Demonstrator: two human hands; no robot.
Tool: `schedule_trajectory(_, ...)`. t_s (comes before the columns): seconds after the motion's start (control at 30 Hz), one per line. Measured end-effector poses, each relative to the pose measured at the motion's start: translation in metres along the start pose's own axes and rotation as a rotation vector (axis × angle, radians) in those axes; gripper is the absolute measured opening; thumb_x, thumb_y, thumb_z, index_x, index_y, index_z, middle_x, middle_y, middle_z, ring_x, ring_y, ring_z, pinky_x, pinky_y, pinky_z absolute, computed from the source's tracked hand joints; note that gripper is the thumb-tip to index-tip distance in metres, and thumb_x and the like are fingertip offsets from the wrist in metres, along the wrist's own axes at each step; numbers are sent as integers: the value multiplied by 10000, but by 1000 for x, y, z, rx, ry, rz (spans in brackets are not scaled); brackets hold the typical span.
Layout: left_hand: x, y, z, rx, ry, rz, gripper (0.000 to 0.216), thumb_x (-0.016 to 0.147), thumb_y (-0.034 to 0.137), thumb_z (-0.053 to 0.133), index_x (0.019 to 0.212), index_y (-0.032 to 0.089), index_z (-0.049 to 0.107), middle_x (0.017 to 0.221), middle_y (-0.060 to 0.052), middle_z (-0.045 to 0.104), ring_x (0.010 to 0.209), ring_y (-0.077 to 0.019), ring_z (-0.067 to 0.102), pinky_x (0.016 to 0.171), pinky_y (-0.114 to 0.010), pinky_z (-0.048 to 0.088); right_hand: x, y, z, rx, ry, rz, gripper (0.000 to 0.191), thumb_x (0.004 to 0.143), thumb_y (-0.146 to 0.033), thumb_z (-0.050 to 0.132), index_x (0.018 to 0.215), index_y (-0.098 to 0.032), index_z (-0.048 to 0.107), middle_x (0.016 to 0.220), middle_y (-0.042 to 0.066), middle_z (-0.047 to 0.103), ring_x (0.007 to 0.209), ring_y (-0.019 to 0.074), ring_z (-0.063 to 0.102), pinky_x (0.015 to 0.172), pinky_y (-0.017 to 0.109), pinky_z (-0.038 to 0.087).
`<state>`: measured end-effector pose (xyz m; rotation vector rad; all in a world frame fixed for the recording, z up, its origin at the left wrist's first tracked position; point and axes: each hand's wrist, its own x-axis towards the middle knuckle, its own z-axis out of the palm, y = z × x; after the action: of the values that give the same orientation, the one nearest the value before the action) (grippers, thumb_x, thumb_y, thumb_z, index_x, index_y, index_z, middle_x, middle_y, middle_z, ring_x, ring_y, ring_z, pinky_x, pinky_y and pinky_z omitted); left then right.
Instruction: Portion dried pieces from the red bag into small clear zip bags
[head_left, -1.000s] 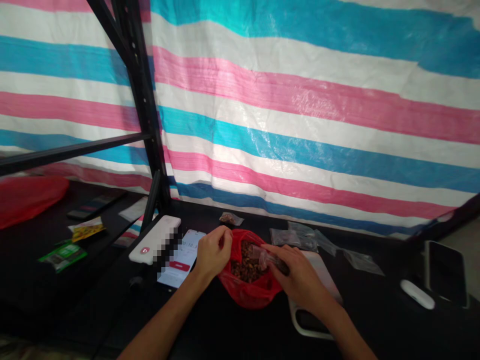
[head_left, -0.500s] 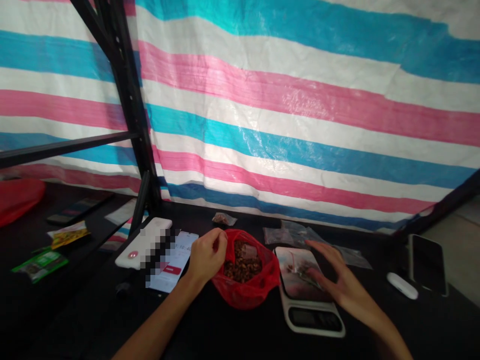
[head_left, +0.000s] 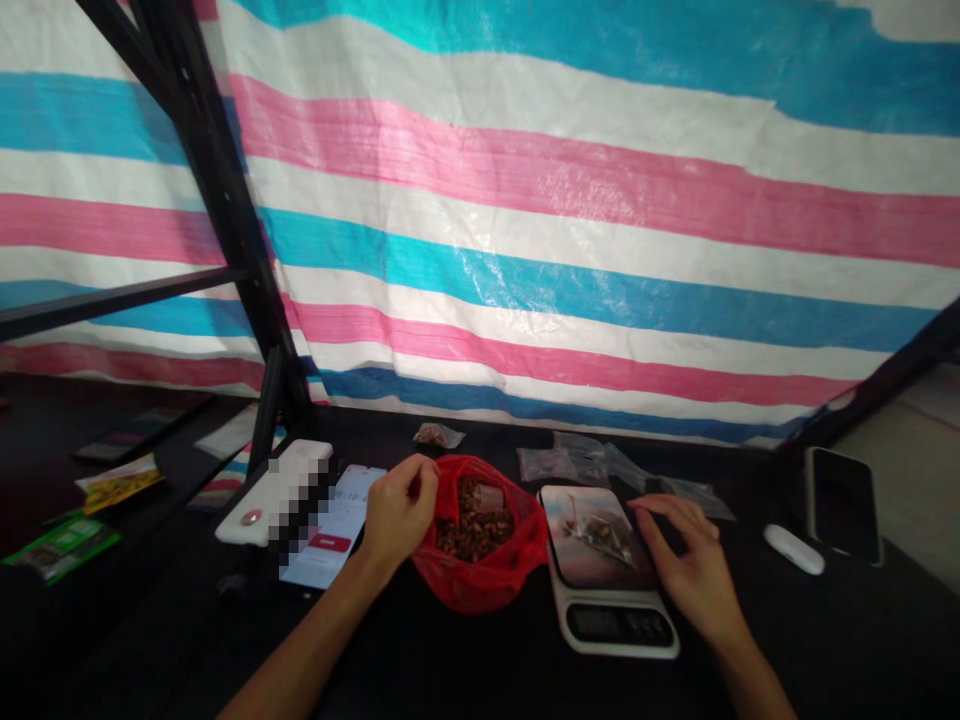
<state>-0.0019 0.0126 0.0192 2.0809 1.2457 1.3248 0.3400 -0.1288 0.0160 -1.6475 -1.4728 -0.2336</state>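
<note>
My left hand (head_left: 401,508) is closed at the left rim of a red plastic bag (head_left: 480,590), its curled fingers pinching the bag's edge. Inside the bag lie many small brown pieces, perhaps nuts or beans (head_left: 469,530), with a small clear plastic cup (head_left: 489,498) among them. Right of the bag is a white kitchen scale (head_left: 566,630); on its platform lies a small clear zip bag (head_left: 607,535) with brown pieces in it. My right hand (head_left: 690,565) hovers at the scale's right edge, loosely curved, thumb and forefinger near each other, apart from the zip bag.
Several flat clear bags (head_left: 562,464) lie behind the scale, and a small filled bag (head_left: 437,435) behind the red bag. Left are a lit phone (head_left: 330,540) and a white device (head_left: 289,485); right, a white case (head_left: 793,549) and dark phone (head_left: 844,505). Striped sheeting hangs behind.
My right hand has drawn back to the right from the zip bag, which now lies uncovered on the scale. The left hand stays at the red bag. The view has shifted slightly.
</note>
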Motion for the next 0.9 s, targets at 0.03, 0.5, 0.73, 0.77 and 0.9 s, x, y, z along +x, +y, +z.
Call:
schedule_trajectory(0.03,0,0,0,-2,4,-5,323,976,290,413,728,202,599,656,26,619,603,-131,588,608,-251,399,0,-2,0,0,-3,-2,251,920,-477,582,876,-283,735,928,61,738,954,293,642,937,497,437)
schedule_trajectory(0.5,0,4,-1,-33,-13,42,327,978,276,418,718,201,601,644,25,613,590,-126,577,598,-243,408,-5,-13,2,3,-189,3,243,912,-483,588,999,-308,733,1048,61,728,1072,309,609,951,497,415)
schedule_trajectory(0.73,-3,7,1,-64,-62,90,291,946,239,446,709,198,610,654,14,636,591,-126,592,587,-235,426,4,-28,8,52,-378,24,384,826,-420,706,1196,-321,700,1184,62,720,1152,324,589,1038,539,400)
schedule_trajectory(0.77,-3,8,1,-64,-72,101,291,945,234,448,705,197,610,654,12,639,591,-125,593,585,-234,428,8,-30,10,68,-404,23,367,822,-405,708,1178,-316,707,1154,63,732,1111,322,611,1026,546,404)
schedule_trajectory(0.9,-6,15,0,-97,-126,175,290,958,251,466,731,202,640,668,-2,661,602,-133,612,603,-240,460,28,-51,21,246,-286,74,353,864,-422,658,1184,-273,650,1090,73,737,1012,286,658,959,488,468)
